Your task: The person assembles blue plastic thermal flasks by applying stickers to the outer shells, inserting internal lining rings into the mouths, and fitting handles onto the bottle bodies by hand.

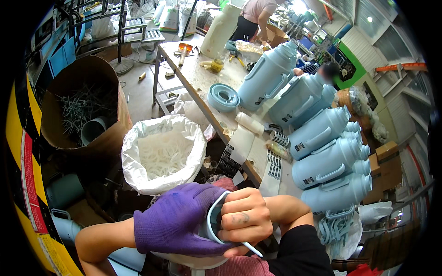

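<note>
My left hand (177, 221), in a purple knitted glove, wraps round a light-blue plastic flask part (212, 220) with an open, rounded rim. My bare right hand (244, 218) is closed at that opening, its fingers curled over the edge and the tips hidden inside. From beneath my right thumb pokes the end of a thin light-blue strip (252, 250); whether it belongs to the part I cannot tell. The part's lower end is covered by the glove. A pale round rim (193, 261) shows just below my hands.
Several light-blue vacuum flasks (317, 170) line the table's right side, near a blue ring-shaped lid (223, 97). Left stand a white sack (164, 152) of pale rings and a cardboard box (83, 101) of scraps. Blue handle straps (334, 227) lie lower right. Other people work beyond.
</note>
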`<state>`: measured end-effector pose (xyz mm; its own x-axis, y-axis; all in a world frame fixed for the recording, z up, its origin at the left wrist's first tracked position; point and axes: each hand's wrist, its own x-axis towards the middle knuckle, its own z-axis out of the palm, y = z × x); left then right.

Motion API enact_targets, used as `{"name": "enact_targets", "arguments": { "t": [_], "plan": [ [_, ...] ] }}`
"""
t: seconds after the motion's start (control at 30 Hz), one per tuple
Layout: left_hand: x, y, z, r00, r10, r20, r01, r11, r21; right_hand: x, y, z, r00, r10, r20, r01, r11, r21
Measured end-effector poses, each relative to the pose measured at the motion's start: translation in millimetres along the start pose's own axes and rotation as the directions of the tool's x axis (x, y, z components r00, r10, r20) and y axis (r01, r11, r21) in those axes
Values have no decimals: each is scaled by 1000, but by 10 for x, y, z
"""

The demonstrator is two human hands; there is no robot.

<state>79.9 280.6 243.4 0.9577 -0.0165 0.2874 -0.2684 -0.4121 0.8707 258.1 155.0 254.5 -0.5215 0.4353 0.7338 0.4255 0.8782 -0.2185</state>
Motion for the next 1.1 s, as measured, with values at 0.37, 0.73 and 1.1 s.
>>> {"name": "enact_targets", "arguments": {
  "t": [0.37, 0.73, 1.1],
  "plan": [
    [-98, 218, 272, 999, 34, -40, -31, 997, 76, -50, -395, -7, 993, 116, 14, -115, 991, -62],
    [-190, 542, 576, 949, 81, -304, 33, 934, 354, 114, -263, -88, 963, -261, 63, 261, 965, 18],
    [-880, -38, -1541, 596, 699, -395, 386, 182, 904, 81, 430, 577, 958, 257, -124, -281, 926, -252]
  ]
}}
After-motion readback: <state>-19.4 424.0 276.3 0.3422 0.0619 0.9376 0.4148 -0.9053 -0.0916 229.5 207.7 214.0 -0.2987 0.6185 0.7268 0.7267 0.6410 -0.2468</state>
